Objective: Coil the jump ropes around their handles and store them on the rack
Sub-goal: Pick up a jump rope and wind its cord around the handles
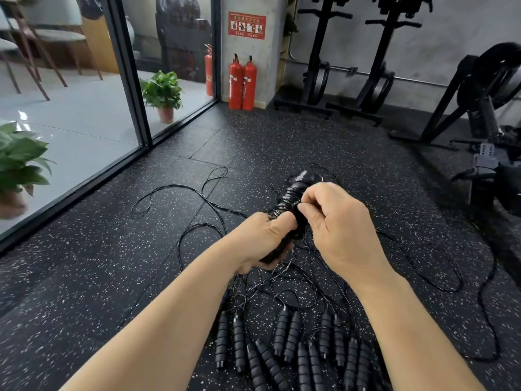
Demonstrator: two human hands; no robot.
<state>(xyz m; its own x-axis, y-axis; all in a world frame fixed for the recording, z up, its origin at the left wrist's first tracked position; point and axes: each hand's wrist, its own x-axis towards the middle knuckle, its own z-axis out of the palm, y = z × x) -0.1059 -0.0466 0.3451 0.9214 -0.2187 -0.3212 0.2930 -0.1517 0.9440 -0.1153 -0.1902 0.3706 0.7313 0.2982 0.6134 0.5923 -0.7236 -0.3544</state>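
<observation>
Jump ropes (pixel 282 277) sprawl over the speckled black rubber floor (pixel 112 277) in front of me, thin black cords looping out left and right, well apart at the edges and tangled near the middle. Glass partition (pixel 84 94) runs along my left with two potted plants behind it: a big one (pixel 19 162) at the near left edge and a smaller one (pixel 162 91) farther back, each pot holding a leafy green plant. Black exercise machines (pixel 479 108) stand on the right and along the back wall. Two red fire extinguishers (pixel 242 83) stand upright side by side against the pillar, under a red sign (pixel 247 25).

Loose foam handles (pixel 293 342) lie in a rough row on the floor below my forearms, mostly in pairs, cords trailing up from them into the tangle.

Coiled bundle (pixel 293 198) is up off the floor between both hands, tilted, cord wound tightly round a pair of handles, the glossy top end sticking out beyond my fingers. My left hand (pixel 265 241) is clenched round the lower part of the bundle, thumb pressed along it. My right hand (pixel 335 221) has fingers curled in, fingertips (pixel 307 204) pinching at the cord on the bundle's middle; exactly which strand I cannot tell.
</observation>
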